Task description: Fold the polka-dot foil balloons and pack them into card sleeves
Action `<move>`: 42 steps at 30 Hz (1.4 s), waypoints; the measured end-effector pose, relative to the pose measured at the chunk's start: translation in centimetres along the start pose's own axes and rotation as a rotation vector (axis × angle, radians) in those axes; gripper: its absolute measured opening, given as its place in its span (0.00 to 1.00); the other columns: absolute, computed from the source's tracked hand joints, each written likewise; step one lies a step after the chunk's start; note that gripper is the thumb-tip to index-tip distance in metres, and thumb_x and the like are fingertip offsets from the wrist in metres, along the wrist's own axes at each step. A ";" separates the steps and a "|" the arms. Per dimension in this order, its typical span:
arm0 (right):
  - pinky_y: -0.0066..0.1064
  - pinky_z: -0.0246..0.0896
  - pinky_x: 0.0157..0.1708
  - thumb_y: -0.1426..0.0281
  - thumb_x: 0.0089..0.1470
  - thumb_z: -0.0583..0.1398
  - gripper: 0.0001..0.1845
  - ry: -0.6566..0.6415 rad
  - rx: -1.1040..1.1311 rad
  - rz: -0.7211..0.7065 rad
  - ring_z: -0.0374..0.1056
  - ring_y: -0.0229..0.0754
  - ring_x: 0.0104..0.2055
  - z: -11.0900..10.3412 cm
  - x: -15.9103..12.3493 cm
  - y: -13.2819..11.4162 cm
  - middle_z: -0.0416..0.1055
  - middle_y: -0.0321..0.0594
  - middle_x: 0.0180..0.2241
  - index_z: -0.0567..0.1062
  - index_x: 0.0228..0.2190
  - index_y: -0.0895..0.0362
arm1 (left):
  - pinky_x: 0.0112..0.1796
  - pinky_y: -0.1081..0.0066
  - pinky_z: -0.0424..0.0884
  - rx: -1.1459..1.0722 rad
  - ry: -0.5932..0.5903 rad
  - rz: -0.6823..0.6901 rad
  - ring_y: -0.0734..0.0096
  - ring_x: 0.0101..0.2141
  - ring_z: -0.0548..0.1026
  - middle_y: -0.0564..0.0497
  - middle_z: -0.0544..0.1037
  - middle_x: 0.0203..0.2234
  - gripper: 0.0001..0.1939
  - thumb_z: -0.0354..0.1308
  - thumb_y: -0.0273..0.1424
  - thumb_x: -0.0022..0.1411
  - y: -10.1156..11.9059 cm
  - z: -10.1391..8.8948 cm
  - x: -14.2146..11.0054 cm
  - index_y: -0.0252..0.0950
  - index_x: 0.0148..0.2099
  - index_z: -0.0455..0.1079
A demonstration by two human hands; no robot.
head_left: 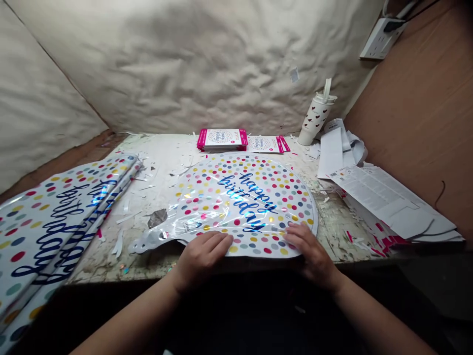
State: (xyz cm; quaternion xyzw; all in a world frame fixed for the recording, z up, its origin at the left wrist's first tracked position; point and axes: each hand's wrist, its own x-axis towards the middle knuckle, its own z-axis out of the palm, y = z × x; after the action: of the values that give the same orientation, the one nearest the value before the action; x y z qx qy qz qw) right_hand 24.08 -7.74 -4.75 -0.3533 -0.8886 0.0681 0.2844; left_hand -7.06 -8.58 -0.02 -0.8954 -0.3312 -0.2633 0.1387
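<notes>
Left hand, at seven o'clock from the middle of the view: fingers pressed together over the near edge of the film, thumb out of sight; whether they pinch, I cannot tell. Right hand, between four and five: fingers slightly spread on the film; any pinch beneath, hidden likewise.

Item, one dotted foil balloon, flat, lettered "happy birthday", centred on the surface, its neck at eight o'clock. Presumably very light, limp, slick, quick to crease, easily nicked. Best hold, by my reckoning: the flat rim, both sides at once, sparing the thin neck.

Item, a spread of matching dotted film, eight to nine o'clock, lapping over the near edge.

Item, stacked pink-edged packets, twelve o'clock, just beside the far rim; more packets at their right. These would limit any push away.

Item, heart-patterned tumbler, two o'clock, upright.

Item, white papers, between two and three; printed sheets, between three and four, crowding the right.

Item, loose scraps, eight o'clock, likely to cling.
</notes>
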 end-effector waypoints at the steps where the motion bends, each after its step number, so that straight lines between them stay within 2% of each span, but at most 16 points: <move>1: 0.56 0.45 0.56 0.70 0.51 0.56 0.26 0.048 -0.032 0.041 0.54 0.55 0.58 -0.1 0.0 0.7 0.62 0.51 0.51 0.60 0.52 0.57 | 0.36 0.69 0.73 0.010 0.018 -0.019 0.67 0.34 0.76 0.44 0.78 0.33 0.11 0.47 0.23 0.63 -0.3 -0.1 0.0 0.32 0.45 0.67; 4: 0.55 0.47 0.55 0.75 0.51 0.52 0.28 0.150 -0.079 0.191 0.53 0.53 0.58 -0.2 0.6 3.6 0.60 0.50 0.52 0.57 0.54 0.56 | 0.36 0.69 0.73 0.017 0.062 -0.071 0.67 0.34 0.76 0.44 0.78 0.32 0.13 0.46 0.23 0.63 -1.4 -0.4 -0.6 0.32 0.47 0.66; 7: 0.51 0.55 0.52 0.73 0.50 0.54 0.26 0.255 -0.070 0.295 0.56 0.52 0.55 0.2 2.3 6.8 0.61 0.52 0.51 0.59 0.52 0.57 | 0.39 0.66 0.73 -0.035 0.104 -0.104 0.65 0.37 0.75 0.44 0.77 0.34 0.14 0.48 0.24 0.62 -2.1 -0.5 -1.6 0.34 0.50 0.64; 10: 0.51 0.55 0.52 0.70 0.51 0.56 0.13 0.312 -0.062 0.206 0.63 0.50 0.49 0.2 4.0 8.8 0.68 0.48 0.43 0.69 0.41 0.56 | 0.40 0.63 0.72 -0.079 0.160 -0.129 0.63 0.38 0.74 0.44 0.76 0.35 0.14 0.49 0.26 0.61 -2.7 -0.8 -2.2 0.34 0.50 0.64; 13: 0.48 0.58 0.51 0.70 0.52 0.57 0.08 0.277 -0.031 0.064 0.69 0.46 0.41 -1.1 4.5 8.7 0.73 0.42 0.36 0.71 0.36 0.54 | 0.42 0.61 0.71 -0.115 0.193 -0.128 0.63 0.39 0.73 0.44 0.76 0.35 0.14 0.48 0.27 0.62 -3.1 -1.4 -2.5 0.35 0.51 0.64; 16: 0.45 0.61 0.49 0.70 0.51 0.58 0.11 0.243 -0.091 -0.012 0.71 0.46 0.40 -3.7 3.0 6.2 0.74 0.43 0.36 0.72 0.39 0.54 | 0.44 0.61 0.70 -0.136 0.182 -0.162 0.63 0.41 0.72 0.44 0.74 0.38 0.14 0.49 0.25 0.62 -3.6 -2.2 -2.9 0.37 0.51 0.64; 20: 0.40 0.66 0.43 0.72 0.52 0.57 0.18 0.135 -0.141 0.007 0.70 0.48 0.42 -6.8 -1.1 1.3 0.74 0.43 0.40 0.71 0.46 0.51 | 0.45 0.61 0.69 -0.109 0.109 -0.162 0.64 0.43 0.71 0.47 0.74 0.39 0.14 0.50 0.24 0.61 -4.8 -3.0 -3.1 0.42 0.48 0.67; 23: 0.37 0.67 0.38 0.74 0.51 0.56 0.24 0.050 -0.139 -0.029 0.70 0.48 0.42 -7.2 -3.9 -2.1 0.74 0.44 0.40 0.68 0.51 0.51 | 0.44 0.63 0.69 -0.097 0.030 -0.108 0.65 0.42 0.71 0.49 0.75 0.39 0.14 0.52 0.25 0.60 -6.1 -3.4 -2.5 0.43 0.48 0.67; 25: 0.36 0.67 0.35 0.73 0.52 0.56 0.25 -0.005 -0.138 -0.091 0.70 0.47 0.38 -6.5 -4.4 -4.2 0.74 0.46 0.37 0.66 0.52 0.54 | 0.45 0.62 0.68 -0.079 0.007 -0.068 0.64 0.43 0.70 0.48 0.75 0.39 0.13 0.52 0.25 0.60 -7.4 -3.2 -1.7 0.42 0.47 0.68; 29: 0.31 0.59 0.20 0.76 0.51 0.52 0.22 -0.137 -0.150 -0.176 0.66 0.41 0.24 -3.7 -1.1 -8.1 0.72 0.43 0.26 0.67 0.49 0.59 | 0.46 0.61 0.67 0.017 -0.044 -0.109 0.62 0.44 0.69 0.48 0.75 0.39 0.10 0.53 0.31 0.60 -11.5 -1.7 0.0 0.41 0.42 0.72; 31: 0.31 0.55 0.19 0.75 0.47 0.54 0.23 -0.268 -0.133 -0.176 0.64 0.41 0.23 -1.9 2.0 -9.8 0.71 0.43 0.26 0.67 0.48 0.60 | 0.47 0.59 0.65 0.100 -0.152 -0.261 0.60 0.44 0.69 0.47 0.75 0.41 0.11 0.53 0.34 0.60 -13.9 -0.8 0.2 0.40 0.43 0.73; 34: 0.30 0.56 0.21 0.70 0.41 0.57 0.28 -0.472 -0.067 -0.136 0.63 0.43 0.26 0.9 6.4 -11.7 0.70 0.43 0.29 0.66 0.47 0.61 | 0.49 0.49 0.61 0.266 -0.244 -0.553 0.49 0.50 0.65 0.38 0.69 0.48 0.18 0.51 0.29 0.58 -16.1 -0.7 -1.0 0.32 0.50 0.69; 36: 0.32 0.60 0.26 0.62 0.43 0.59 0.31 -0.539 0.010 -0.133 0.64 0.45 0.30 2.1 7.9 -12.2 0.70 0.45 0.32 0.64 0.49 0.61 | 0.48 0.45 0.60 0.324 -0.250 -0.639 0.44 0.52 0.63 0.31 0.66 0.50 0.21 0.48 0.25 0.58 -15.7 -1.6 -2.7 0.25 0.53 0.65; 38: 0.37 0.62 0.34 0.53 0.44 0.59 0.37 -0.547 0.112 -0.157 0.65 0.47 0.36 2.1 7.9 -11.7 0.69 0.46 0.36 0.62 0.52 0.59 | 0.49 0.50 0.62 0.264 -0.259 -0.613 0.49 0.51 0.65 0.32 0.67 0.49 0.20 0.46 0.25 0.59 -13.6 -2.8 -4.4 0.25 0.53 0.65; 40: 0.43 0.59 0.45 0.48 0.44 0.58 0.40 -0.531 0.163 -0.164 0.63 0.51 0.46 1.1 6.5 -10.1 0.67 0.48 0.44 0.60 0.54 0.56 | 0.50 0.60 0.65 0.086 -0.271 -0.491 0.59 0.49 0.68 0.40 0.71 0.48 0.17 0.46 0.29 0.62 -9.9 -3.8 -5.9 0.31 0.51 0.67; 42: 0.50 0.51 0.52 0.50 0.41 0.62 0.42 -0.512 0.099 -0.112 0.55 0.56 0.55 -0.4 4.0 -7.7 0.61 0.50 0.53 0.59 0.55 0.53 | 0.50 0.64 0.65 -0.099 -0.306 -0.283 0.63 0.51 0.67 0.44 0.71 0.50 0.18 0.50 0.36 0.62 -5.5 -4.1 -6.9 0.36 0.53 0.65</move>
State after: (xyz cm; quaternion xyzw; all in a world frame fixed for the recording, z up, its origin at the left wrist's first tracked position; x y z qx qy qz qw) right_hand 17.41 -10.85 -0.05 -0.2606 -0.9453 0.1830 0.0704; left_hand -16.70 -9.85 -0.13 -0.8753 -0.4573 -0.1571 0.0045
